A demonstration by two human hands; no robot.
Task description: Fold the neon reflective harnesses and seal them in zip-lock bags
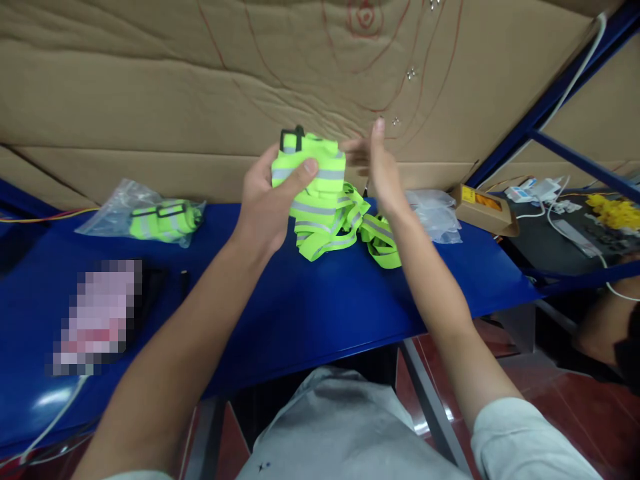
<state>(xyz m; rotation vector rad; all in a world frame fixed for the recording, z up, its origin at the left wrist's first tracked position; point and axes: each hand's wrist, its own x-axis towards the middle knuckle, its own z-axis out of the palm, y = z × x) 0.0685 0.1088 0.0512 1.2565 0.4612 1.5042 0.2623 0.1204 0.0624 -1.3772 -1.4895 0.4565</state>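
Note:
Folded neon-yellow reflective straps [330, 175] with grey bands and a black buckle [290, 141] are gripped in my left hand [267, 193], its thumb pressed across the front. Just right of the bundle is my right hand [384, 167], thumb up and fingers stretched out behind toward the straps. Whether those fingertips touch the bundle I cannot tell. Below, loose lengths of the same strap [315, 245] trail onto the blue table [320, 300]. More neon strap [383, 247] lies by my right wrist, partly hidden by the forearm.
At left, a clear plastic bag [113, 213] holds a rolled neon strap [165, 220]. A blurred-out device [100, 313] with a white cable lies nearer. Clear bags [435, 213] and an open cardboard box [485, 208] sit at right. Another person's arm [605, 313] shows at the right edge.

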